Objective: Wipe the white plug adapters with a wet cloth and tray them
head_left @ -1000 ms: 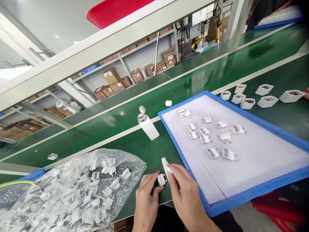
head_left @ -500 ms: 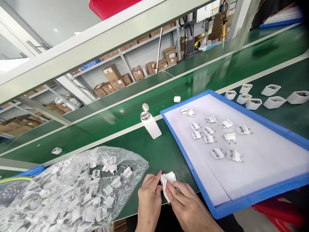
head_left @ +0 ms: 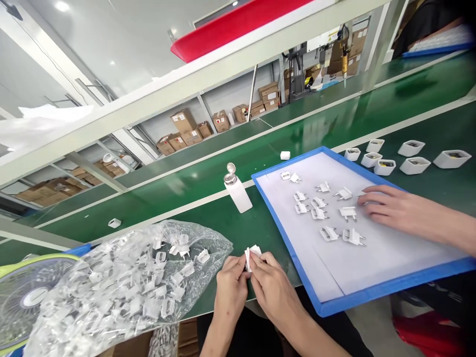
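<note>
At the near edge of the green bench, my left hand (head_left: 231, 283) and my right hand (head_left: 273, 283) meet, both closed. Fingers of my right hand pinch a folded white cloth (head_left: 255, 251), or perhaps paper wipe. My left fingertips press against its left side; whatever small piece they grip is mostly hidden. A clear plastic bag (head_left: 122, 282) full of white plug pieces lies left of my hands. To the right is a blue-rimmed white tray (head_left: 297, 270) bearing several white two-pin plug heads (head_left: 348, 213). Behind my hands stands a white pump bottle (head_left: 238, 194) with its metal lid raised.
Another person's hand (head_left: 388, 208) reaches over the tray from the right, by a plug head. Several white charger housings (head_left: 415, 165) stand behind the tray. Single white pieces lie on the green belt (head_left: 186, 181). A fan (head_left: 35, 297) is at far left.
Another person's hand has come in over the tray from the right. My hands have drawn closer together around the white cloth. The view has shifted and tilted a little.
</note>
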{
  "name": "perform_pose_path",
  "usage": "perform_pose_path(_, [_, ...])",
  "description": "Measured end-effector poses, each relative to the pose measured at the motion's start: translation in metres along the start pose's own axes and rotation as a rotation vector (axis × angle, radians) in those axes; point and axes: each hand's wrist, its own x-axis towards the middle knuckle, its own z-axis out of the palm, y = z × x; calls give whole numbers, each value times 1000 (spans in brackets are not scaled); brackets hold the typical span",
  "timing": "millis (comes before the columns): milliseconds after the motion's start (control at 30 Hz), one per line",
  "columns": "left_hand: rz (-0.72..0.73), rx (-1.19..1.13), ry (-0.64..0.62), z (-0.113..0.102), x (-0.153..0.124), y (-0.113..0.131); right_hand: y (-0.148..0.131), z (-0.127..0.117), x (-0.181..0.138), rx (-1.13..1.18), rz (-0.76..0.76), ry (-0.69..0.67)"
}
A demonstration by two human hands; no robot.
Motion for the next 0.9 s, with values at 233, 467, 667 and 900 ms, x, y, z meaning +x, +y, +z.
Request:
perform_pose_path(233, [-31, 10, 41, 1, -1, -1, -2, -4, -23, 40, -80, 6])
perform_pose_path(467, [-122, -41, 24, -5, -9, 12, -6, -31, -37, 89, 157, 175])
perform_pose_path(667, [-147, -109, 87, -10, -16, 25, -13, -45, -31, 250, 298, 185])
perform_pose_path(900, [-201, -453, 240, -14, -17, 66, -20, -79, -8, 778, 278, 129])
